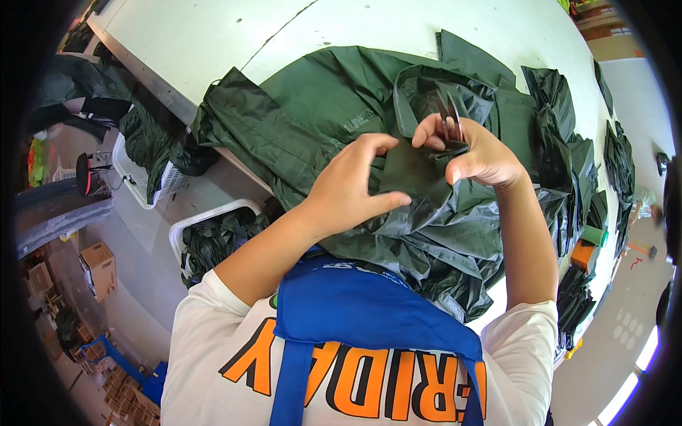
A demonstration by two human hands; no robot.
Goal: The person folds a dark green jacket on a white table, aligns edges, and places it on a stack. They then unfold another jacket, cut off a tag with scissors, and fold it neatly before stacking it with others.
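A dark green coated-fabric garment (320,92) lies spread and bunched on the white table in front of me. My left hand (355,184) is over its near middle, thumb and fingers apart, with a flap of the fabric between them and no firm grip showing. A pair of small thread snips (450,117) is in my right hand (483,156), blades pointing away from me between the curled fingers. That hand's thumb and forefinger are apart beside a dark fold of the garment. The handle end of the snips is mostly hidden by the palm.
The white table (398,21) extends ahead. More dark garments (550,106) are piled along its right side. On the left, below the table edge, stand white baskets (186,226) with dark garments. A cardboard box (98,270) sits on the floor farther left.
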